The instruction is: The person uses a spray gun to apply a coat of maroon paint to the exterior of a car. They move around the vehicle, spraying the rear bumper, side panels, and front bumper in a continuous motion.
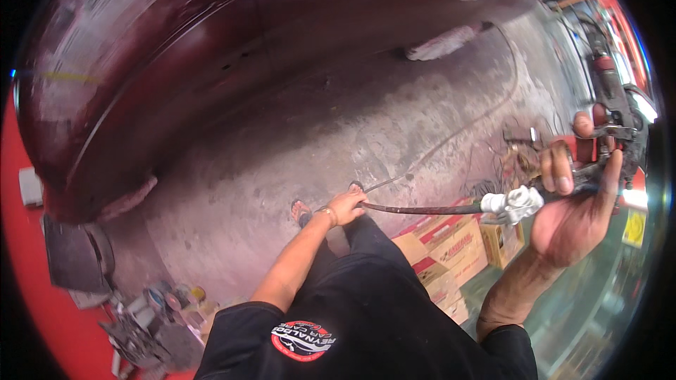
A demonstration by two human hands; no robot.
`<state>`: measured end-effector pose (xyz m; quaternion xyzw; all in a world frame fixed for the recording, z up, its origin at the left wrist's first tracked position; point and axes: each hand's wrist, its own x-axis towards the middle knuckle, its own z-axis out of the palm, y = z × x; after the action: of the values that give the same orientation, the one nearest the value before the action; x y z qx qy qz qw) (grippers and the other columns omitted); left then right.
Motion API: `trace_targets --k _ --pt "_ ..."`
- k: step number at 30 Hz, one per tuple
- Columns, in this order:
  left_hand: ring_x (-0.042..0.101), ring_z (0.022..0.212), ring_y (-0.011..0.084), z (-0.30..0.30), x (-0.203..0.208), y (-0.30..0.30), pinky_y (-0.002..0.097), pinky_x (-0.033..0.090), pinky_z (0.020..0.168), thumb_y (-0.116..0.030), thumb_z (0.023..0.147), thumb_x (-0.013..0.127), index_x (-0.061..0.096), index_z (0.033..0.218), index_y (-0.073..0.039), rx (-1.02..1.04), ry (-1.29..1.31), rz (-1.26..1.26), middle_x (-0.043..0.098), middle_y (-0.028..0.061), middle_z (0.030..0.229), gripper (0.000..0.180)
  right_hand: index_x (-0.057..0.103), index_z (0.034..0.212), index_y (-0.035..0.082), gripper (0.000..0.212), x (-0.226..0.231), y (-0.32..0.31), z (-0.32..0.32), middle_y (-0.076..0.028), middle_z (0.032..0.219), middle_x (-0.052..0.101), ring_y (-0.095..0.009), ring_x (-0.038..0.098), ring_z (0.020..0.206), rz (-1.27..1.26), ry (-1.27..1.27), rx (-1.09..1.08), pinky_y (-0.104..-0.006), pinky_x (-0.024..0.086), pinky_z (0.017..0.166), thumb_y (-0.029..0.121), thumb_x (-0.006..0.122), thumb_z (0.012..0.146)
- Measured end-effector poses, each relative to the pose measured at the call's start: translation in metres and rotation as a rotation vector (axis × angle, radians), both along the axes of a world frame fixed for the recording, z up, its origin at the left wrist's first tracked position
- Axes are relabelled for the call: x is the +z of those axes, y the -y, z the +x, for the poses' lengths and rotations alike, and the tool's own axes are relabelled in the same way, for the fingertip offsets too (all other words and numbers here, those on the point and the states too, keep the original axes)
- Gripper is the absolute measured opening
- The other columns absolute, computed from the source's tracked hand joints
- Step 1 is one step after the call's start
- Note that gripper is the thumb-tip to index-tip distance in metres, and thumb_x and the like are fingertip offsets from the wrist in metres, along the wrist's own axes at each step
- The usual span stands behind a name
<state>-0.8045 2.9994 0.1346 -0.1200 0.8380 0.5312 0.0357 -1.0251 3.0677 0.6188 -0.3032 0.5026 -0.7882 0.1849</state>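
Note:
My right hand (569, 229) is raised at the right, its fingers closed around the handle of a dark spray gun (620, 109). A dark air hose (429, 210) runs from the handle toward my left. White cloth or tape (512, 204) is wrapped around the hose close to the grip. In front of my body, my left hand (345, 208) is closed on the same hose. From there the hose trails over the floor toward the car.
A dark maroon car body (267, 35) curves across the far side, with a pale covered wheel (443, 43) beneath it. Cardboard boxes (451, 253) stand beside me at the right. Cluttered parts (155, 317) lie at the lower left. Loose cables (496, 162) lie on the concrete floor (232, 218).

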Motion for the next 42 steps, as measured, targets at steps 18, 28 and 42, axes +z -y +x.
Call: trace_targets --k 18,28,42 --pt "0.07 0.105 0.0321 0.229 0.032 0.046 0.0542 0.042 0.097 -0.042 0.102 0.056 0.067 0.12 -0.018 0.084 0.969 -0.561 0.074 0.011 0.112 0.031 0.069 0.117 0.005 0.049 -0.434 -0.067 -0.022 -0.001 0.088 0.068 -0.002 0.04 0.054 0.423 0.706 -0.166 -0.0196 0.029 0.047 0.051 0.057 0.105" --pt "0.068 0.112 0.0385 0.19 -0.014 -0.009 0.0582 0.042 0.102 -0.061 0.106 0.028 0.062 0.13 -0.02 0.185 1.329 -0.402 0.073 0.017 0.118 0.059 0.077 0.103 0.009 0.047 -0.658 -0.028 -0.131 0.005 0.077 0.066 -0.005 0.049 0.06 0.632 0.681 -0.025 -0.0252 0.038 0.057 0.053 0.059 0.102" --pt "0.064 0.099 0.0461 0.092 -0.124 -0.022 0.052 0.039 0.098 -0.049 0.108 0.033 0.062 0.124 -0.012 0.268 1.084 -0.254 0.071 0.0207 0.107 0.049 0.06 0.083 0.008 0.057 -0.767 0.019 -0.326 0.0 0.064 0.054 -0.006 0.044 0.048 0.229 0.68 -0.604 -0.0238 0.03 0.041 0.062 0.057 0.098"
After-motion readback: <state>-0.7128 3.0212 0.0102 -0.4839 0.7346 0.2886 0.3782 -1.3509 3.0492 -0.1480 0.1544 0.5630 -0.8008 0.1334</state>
